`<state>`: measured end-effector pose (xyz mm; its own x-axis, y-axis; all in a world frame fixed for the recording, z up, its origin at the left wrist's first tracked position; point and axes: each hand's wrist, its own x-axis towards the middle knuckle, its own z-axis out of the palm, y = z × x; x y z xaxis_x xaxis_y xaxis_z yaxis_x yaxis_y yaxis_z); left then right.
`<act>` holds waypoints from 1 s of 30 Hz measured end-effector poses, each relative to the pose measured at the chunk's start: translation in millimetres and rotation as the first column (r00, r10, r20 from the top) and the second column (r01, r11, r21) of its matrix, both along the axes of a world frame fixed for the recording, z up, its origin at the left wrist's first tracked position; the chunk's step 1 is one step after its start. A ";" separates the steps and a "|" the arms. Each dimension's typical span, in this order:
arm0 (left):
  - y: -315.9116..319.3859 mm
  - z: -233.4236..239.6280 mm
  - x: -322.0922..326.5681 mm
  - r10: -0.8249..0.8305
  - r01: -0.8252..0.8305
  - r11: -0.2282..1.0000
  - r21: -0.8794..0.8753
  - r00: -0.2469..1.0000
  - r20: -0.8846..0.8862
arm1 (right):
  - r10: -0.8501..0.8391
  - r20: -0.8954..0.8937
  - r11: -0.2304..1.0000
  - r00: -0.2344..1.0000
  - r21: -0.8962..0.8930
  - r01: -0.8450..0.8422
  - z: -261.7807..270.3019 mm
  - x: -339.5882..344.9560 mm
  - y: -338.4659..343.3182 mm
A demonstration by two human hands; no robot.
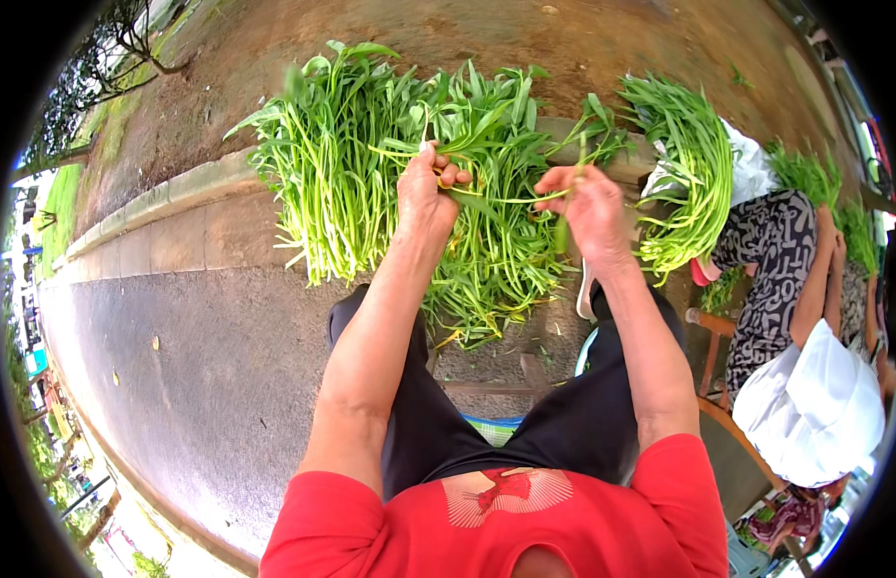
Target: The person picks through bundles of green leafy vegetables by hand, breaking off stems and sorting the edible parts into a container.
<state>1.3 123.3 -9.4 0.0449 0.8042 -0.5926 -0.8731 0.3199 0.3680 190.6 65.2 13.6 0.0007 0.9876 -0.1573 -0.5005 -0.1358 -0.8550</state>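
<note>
Leafy green stems, which look like water spinach, lie in a thick bunch [332, 195] beyond my knees on the left. A looser pile of the same greens [505, 267] spreads below and between my hands. My left hand [426, 189] is closed around a few stems, with leaves sticking out past the thumb; something small and white shows at the thumb tip. My right hand [598, 213] pinches a green stem [520, 199] that runs across towards the left hand. Another stem by the right fingers is blurred.
Another bunch of greens [690, 166] rests by a white plastic bag [752, 162] on the right. Close by, a person in a white top [809, 412] sits on a wooden chair [729, 412]. A concrete kerb [159, 195] runs behind the greens, with asphalt [202, 347] to my left.
</note>
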 end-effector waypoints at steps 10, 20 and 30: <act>-13.1 13.5 12.9 -0.378 0.483 0.872 0.080 0.767 -0.519 | -0.346 0.183 0.937 0.920 0.116 0.329 -3.0 46.6 10.8; -31.6 11.3 38.4 -0.565 0.660 0.736 0.154 0.722 -0.399 | -0.136 0.390 0.987 0.911 -0.021 0.157 -3.5 -8.9 9.1; -32.5 6.8 41.8 -0.495 0.649 0.750 0.128 0.679 -0.543 | -0.082 0.193 0.988 0.978 -0.116 0.106 -9.9 -7.0 7.6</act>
<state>43.1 90.8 -2.6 0.3487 0.8411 -0.4134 -0.2584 0.5103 0.8203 183.6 72.9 3.6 0.1339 0.9543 -0.2673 -0.3488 -0.2071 -0.9140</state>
